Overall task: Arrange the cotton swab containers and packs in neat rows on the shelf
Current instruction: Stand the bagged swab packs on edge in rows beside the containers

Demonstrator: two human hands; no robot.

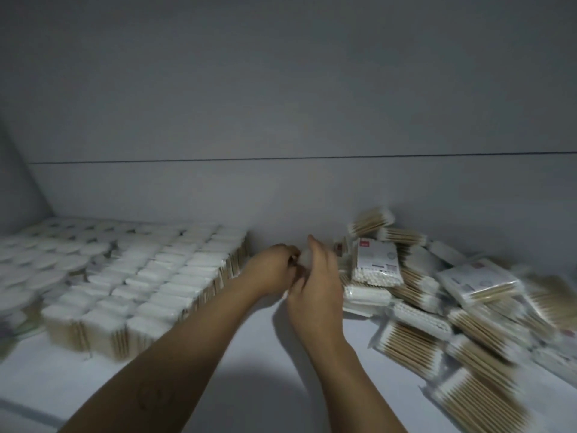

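Observation:
Both hands meet at the middle of the white shelf (193, 364). My left hand (274, 270) and my right hand (315, 285) together hold one cotton swab pack (303, 257), of which only a white tip shows between the fingers. To the left stand neat rows of upright swab packs (162, 282) with white tops and wooden sticks. Behind them, at the far left, are round white containers (46, 254). On the right lies a loose heap of swab packs (437, 307), some with printed labels.
The shelf's grey back wall (281, 189) rises right behind the hands. A side wall (18, 189) closes the left end. Bare shelf surface shows between the rows and the heap and along the front edge.

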